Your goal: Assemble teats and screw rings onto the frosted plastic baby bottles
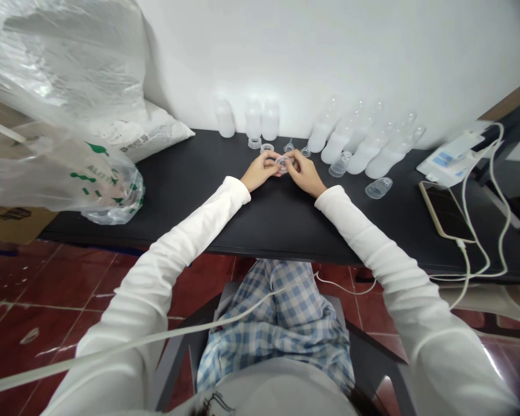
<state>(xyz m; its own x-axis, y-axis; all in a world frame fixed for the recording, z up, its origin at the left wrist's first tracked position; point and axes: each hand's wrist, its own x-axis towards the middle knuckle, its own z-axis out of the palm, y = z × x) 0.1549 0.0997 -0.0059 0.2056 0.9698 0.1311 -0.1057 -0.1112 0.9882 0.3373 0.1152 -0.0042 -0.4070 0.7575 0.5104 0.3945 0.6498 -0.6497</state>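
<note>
My left hand (260, 171) and my right hand (304, 172) meet over the black table, fingers closed around a clear bottle ring (282, 165). Whether a teat sits inside the ring, I cannot make out. Just beyond my fingers lie two loose rings, one (255, 143) in front of the bottles and another ring (267, 148) nearer my left hand. Clear teats stand by my right hand: one teat (289, 145) points upward, and a second teat (305, 151) is partly hidden behind that hand. Three milky bottles without tops, including one bottle (224, 118), stand against the wall.
Several bottles with teats (344, 136) stand at the back right. Clear caps (378, 188) lie before them. A phone (447, 211) with a white cable and a white box (453, 156) are at far right. Plastic bags (99, 173) fill the left end. Another cable (156, 335) crosses my lap.
</note>
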